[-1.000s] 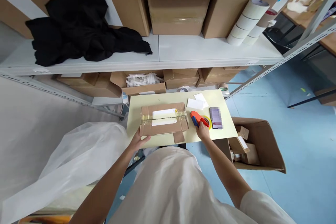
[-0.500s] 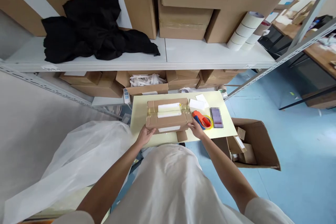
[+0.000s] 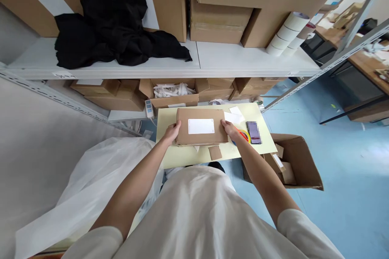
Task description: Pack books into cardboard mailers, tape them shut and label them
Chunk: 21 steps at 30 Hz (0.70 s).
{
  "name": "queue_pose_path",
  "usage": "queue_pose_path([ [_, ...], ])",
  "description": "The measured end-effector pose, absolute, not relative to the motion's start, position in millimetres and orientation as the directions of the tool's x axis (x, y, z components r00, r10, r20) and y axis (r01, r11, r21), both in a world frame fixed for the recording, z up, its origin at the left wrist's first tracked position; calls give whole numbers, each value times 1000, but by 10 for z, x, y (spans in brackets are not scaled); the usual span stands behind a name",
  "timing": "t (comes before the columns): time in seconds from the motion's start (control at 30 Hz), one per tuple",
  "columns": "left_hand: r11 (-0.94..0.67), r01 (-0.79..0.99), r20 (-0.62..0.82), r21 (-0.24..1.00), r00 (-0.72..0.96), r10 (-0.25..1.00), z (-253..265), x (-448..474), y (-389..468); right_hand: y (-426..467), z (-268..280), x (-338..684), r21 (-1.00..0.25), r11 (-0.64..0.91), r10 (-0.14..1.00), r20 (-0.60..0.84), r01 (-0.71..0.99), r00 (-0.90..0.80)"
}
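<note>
A brown cardboard box (image 3: 185, 126) with a white label (image 3: 201, 126) on the face toward me is gripped at both ends. My left hand (image 3: 172, 131) closes on its left edge, thumb on the front face. At the opposite edge, my right hand (image 3: 229, 127) clasps it the same way. Under and around it lies the pale yellow table top (image 3: 170, 162). Partly covered by my right hand and forearm is a red and yellow tape tool (image 3: 244, 135). A small cardboard piece (image 3: 215, 152) lies below the box.
White paper slips (image 3: 233, 117) and a blurred purple item (image 3: 253, 132) lie on the table's right side. An open carton (image 3: 306, 166) holding small boxes stands on the floor at right. Ahead, a metal shelf (image 3: 170, 73) carries cartons, black cloth (image 3: 115, 28) and tape rolls (image 3: 287, 32). Plastic sheeting (image 3: 100, 170) hangs at left.
The box has been turned: its taped face with several labels showed before, and now a face with one white label does. Both hands have shifted up along its ends.
</note>
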State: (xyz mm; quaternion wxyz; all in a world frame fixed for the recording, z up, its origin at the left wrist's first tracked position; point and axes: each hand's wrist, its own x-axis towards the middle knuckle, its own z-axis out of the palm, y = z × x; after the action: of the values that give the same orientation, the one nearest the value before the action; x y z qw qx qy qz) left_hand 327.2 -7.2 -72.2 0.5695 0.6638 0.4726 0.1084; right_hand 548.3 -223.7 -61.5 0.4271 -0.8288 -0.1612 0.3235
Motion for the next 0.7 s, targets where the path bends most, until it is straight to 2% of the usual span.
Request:
queue_pose_path([
  [0.1, 129, 551, -467, 825, 534, 704, -835, 3260, -93, -2190, -670, 5434, -769, -639, 503, -416, 2, 758],
  [0.27, 137, 559, -481, 818, 534, 695, -972, 3243, -87, -2101, -699, 5410, -748, -664, 499, -431, 12, 752],
  [0.5, -108, 717, -425, 688, 520, 741, -980, 3267, 32, -2031, -835, 5336, -726, -677, 507, -340, 122, 792],
  [0.6, -235, 751, -328, 617, 517, 790, -899, 3249, 16, -2121, -859, 5311, -759, -642, 508, -316, 107, 801],
  [0.7, -455, 718, -79, 527, 574, 815, -733, 3310, -15, -2424, -872, 5308, -762, -627, 487, -223, 160, 845],
])
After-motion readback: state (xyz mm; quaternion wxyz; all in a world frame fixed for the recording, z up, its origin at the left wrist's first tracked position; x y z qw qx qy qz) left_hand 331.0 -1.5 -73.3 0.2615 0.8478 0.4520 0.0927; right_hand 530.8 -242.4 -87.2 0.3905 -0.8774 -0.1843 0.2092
